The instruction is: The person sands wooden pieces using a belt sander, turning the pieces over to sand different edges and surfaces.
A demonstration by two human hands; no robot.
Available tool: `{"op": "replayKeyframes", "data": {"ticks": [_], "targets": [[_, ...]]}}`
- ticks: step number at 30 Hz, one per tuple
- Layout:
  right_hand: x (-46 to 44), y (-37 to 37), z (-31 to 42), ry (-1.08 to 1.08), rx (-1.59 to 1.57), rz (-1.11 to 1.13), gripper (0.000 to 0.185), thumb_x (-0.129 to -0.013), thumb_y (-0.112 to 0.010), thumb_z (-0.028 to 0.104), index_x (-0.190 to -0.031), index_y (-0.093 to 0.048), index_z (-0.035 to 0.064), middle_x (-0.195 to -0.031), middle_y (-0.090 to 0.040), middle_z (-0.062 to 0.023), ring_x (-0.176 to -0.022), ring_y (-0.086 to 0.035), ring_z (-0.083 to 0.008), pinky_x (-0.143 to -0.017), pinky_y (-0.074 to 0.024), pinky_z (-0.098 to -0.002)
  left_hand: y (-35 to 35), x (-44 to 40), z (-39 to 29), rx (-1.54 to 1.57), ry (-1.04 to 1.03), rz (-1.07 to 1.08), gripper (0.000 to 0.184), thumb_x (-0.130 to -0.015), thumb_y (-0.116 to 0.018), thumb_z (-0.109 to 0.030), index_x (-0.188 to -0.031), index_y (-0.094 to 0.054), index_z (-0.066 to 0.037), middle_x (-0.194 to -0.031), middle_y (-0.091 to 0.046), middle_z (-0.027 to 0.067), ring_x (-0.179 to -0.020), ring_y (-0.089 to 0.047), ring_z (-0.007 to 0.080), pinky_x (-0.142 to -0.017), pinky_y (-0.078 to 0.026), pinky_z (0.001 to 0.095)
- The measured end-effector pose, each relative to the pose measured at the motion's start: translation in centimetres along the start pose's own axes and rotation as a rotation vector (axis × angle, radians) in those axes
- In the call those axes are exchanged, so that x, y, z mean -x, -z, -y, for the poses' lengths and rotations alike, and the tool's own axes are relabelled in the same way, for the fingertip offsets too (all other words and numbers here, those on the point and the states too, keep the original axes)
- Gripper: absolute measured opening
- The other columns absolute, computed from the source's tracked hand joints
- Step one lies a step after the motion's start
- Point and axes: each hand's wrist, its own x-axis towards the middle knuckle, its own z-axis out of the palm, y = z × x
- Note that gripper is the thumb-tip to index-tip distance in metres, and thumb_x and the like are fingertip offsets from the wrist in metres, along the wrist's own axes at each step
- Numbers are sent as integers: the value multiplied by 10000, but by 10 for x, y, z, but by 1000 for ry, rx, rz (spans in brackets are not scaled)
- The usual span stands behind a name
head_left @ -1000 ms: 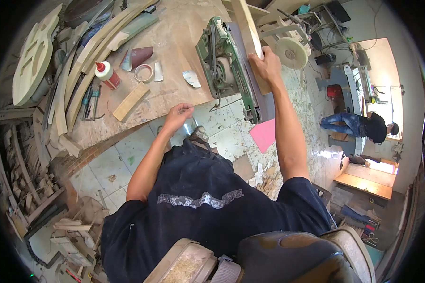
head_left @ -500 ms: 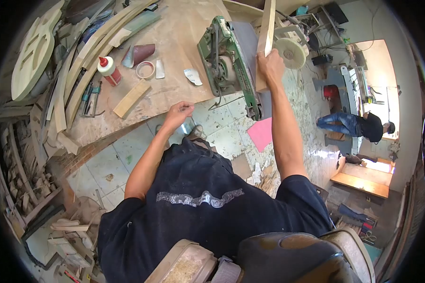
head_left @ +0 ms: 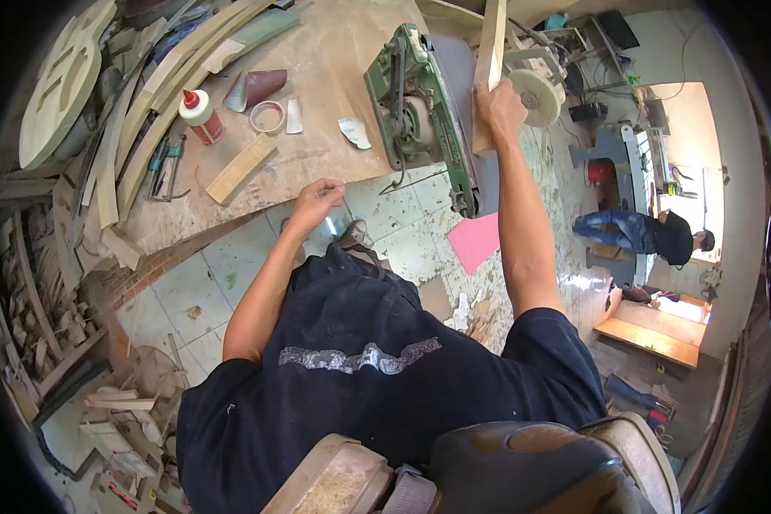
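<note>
My right hand [head_left: 501,111] is wrapped round a long wooden piece [head_left: 490,53], which stands beside the grey belt of the green belt sander [head_left: 444,111]. My left hand [head_left: 319,202] hovers near the front edge of the workbench [head_left: 317,103], its fingers curled loosely; whether anything sits between them is too small to tell. On the bench, left of the sander, lie a short wooden block [head_left: 242,170], a glue bottle with a red cap [head_left: 201,118], a roll of tape [head_left: 268,117], a sandpaper roll [head_left: 264,87] and clamps [head_left: 164,167].
Curved wooden strips [head_left: 146,111] and a carved pale panel [head_left: 64,86] fill the bench's left side. A round disc [head_left: 536,98] stands beyond the sander. Pink sheet [head_left: 474,242] lies on the floor. Another person [head_left: 672,238] is at the far right. Wood scraps [head_left: 124,437] lie lower left.
My right hand and the wooden piece have moved right, away from the sander's green frame, and the piece now stands more upright in view. My left hand has barely moved. The view has shifted slightly.
</note>
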Motion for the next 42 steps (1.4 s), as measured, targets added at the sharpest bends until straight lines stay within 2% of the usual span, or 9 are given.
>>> {"op": "replayKeyframes", "data": {"ticks": [16,27,36,39,42], "targets": [[1,-1,-11,-43,0,16,553,-877,-641,465,-1141,-640,-21,-1116,-722,-288,-1069,-689,-468,-964,-467,-579,-8,-7,-3,-12,11,34,381,-991,-687,-363,-1241,-671,-76,-1165,-725,51,-1004,-696,170,-852,-501,291],[6,3,-7,-48,30,13,556,-880,-651,470,-1151,-638,-15,-1121,-724,-278,-1060,-699,-452,-949,-495,-554,-6,-9,-3,-12,1,29,392,-992,-689,-353,-1256,-666,-65,-1156,-721,80,-1018,-702,184,-869,-509,306],[15,7,-7,-82,40,11,523,-902,-647,455,-1147,-641,-7,-1083,-739,-258,-1028,-712,-433,-937,-488,-561,-8,-13,-6,-39,39,64,395,-1012,-659,-330,-1298,-641,-58,-1244,-711,86,-1038,-698,186,-904,-515,309],[16,5,-16,-66,34,4,504,-904,-642,444,-1132,-642,-5,-1064,-741,-258,-1011,-714,-433,-930,-482,-571,-12,-10,-12,-9,39,28,335,-990,-688,-262,-1219,-675,-17,-1097,-723,104,-975,-700,196,-871,-511,311],[16,2,-25,-47,21,-8,490,-901,-637,434,-1117,-641,-6,-1052,-740,-263,-1002,-715,-434,-929,-478,-580,-13,-9,-16,-27,48,30,333,-991,-690,-262,-1212,-672,-14,-1092,-722,109,-970,-699,194,-849,-510,302]]}}
